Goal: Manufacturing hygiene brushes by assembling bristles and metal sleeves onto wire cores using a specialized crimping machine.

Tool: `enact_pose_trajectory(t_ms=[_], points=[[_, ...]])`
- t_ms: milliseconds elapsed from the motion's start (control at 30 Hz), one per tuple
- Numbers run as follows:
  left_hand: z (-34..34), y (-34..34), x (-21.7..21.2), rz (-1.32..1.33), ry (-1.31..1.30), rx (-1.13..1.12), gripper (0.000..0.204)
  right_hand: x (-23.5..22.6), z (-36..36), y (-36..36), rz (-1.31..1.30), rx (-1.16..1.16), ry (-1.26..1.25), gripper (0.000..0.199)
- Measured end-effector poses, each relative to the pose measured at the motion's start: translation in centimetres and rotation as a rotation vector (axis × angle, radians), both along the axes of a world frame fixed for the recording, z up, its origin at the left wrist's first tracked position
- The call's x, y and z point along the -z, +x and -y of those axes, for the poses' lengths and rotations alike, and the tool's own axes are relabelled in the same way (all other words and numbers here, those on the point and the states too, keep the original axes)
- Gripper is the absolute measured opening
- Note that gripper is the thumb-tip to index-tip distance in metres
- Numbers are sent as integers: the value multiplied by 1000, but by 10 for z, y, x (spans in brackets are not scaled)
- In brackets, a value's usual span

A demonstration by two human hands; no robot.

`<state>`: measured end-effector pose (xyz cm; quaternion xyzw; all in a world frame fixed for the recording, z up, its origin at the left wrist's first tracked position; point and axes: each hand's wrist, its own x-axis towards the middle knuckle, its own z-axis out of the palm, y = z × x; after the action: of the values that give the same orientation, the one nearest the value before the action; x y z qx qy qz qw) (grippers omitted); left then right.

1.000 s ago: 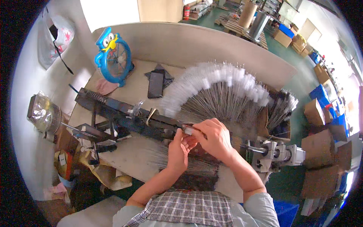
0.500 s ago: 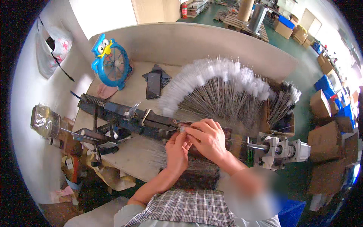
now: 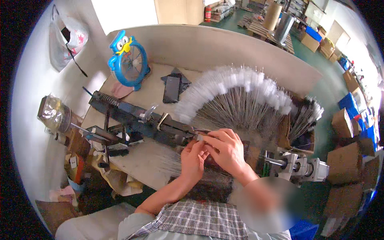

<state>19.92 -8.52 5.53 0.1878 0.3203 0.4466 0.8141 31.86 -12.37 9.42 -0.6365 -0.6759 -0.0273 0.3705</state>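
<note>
My left hand [image 3: 193,162] and my right hand [image 3: 227,150] meet at the right end of a long dark metal machine bar [image 3: 138,120]. Thumbs and fingers are pinched together there, next to a small pale spot at the fingertips; what they hold is too small to make out. Beyond my hands a wide fan of wire brushes [image 3: 244,84] lies on the table, white bristle heads outward and thin stems toward me. Loose thin wires [image 3: 170,162] spread beside my left wrist. Under my forearms sits a dark bundle [image 3: 210,188], partly hidden.
A blue cartoon-faced fan [image 3: 130,64] and a black phone [image 3: 171,89] stand and lie at the back left. A motor [image 3: 58,115] is at the left, a shaft with a clamp block [image 3: 290,163] at the right. Dark-tipped brushes [image 3: 306,120] fill a carton behind it.
The whole view has shifted, so the scene sits a little further right. Both hands stay pinched together at the bar's end, with barely any change in the fingers.
</note>
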Motion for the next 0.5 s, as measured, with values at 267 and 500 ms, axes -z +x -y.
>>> enact_pose_trajectory(t_ms=[267,500], points=[[0,-6,3,62,-44,32,11,2,-1,-17,9,145,19,32],[3,-2,1,10,-14,27,7,2,15,-12,113,187,53,25]])
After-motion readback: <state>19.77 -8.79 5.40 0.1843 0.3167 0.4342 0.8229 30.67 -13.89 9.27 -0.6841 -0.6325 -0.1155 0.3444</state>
